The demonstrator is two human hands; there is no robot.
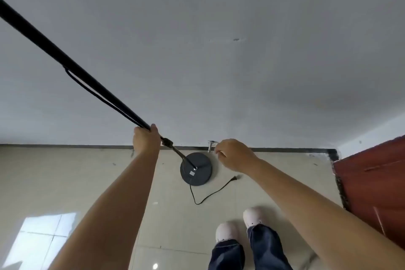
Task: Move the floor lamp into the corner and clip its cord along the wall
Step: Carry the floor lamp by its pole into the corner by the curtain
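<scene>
A red-brown door (372, 184) stands at 3 o'clock of the lamp base (196, 169), which sits on the tiled floor (65, 182) against the wall (219, 50). Its cord (210, 195) trails toward 4 o'clock, plug (234, 178) loose. The left hand (146, 138) grips the pole (76, 70); the right hand (235, 155) pinches a small silvery piece (210, 146), fingers curled.

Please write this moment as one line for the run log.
left hand: grips lamp pole | right hand: near wall, holds no lamp part | base: on floor by wall | plug: loose on floor | cord clipping: not yet done
</scene>
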